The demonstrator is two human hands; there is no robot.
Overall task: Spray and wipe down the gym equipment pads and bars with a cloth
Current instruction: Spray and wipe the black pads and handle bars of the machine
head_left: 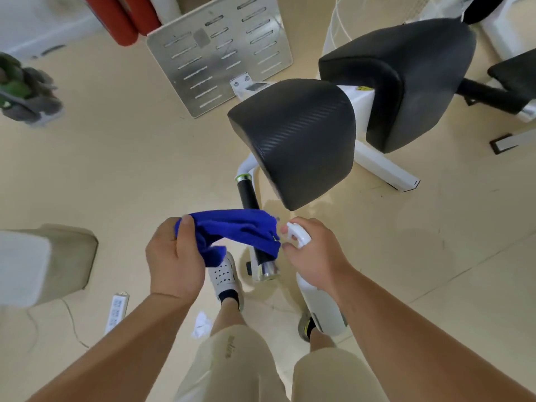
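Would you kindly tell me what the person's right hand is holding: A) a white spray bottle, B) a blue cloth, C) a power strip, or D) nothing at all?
A: the right hand grips the white spray bottle at its trigger head, while the left hand holds the blue cloth.

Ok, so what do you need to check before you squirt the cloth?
1. Left hand holds the cloth: ok.
2. Right hand grips the spray bottle: ok.
3. Nozzle sits right beside the cloth: ok.
4. Cloth spread out flat: not ok, it is bunched and twisted.
5. Liquid left in the bottle: cannot tell, the bottle is solid white.
6. Handle bar close by for wiping: ok, it runs just under the cloth.
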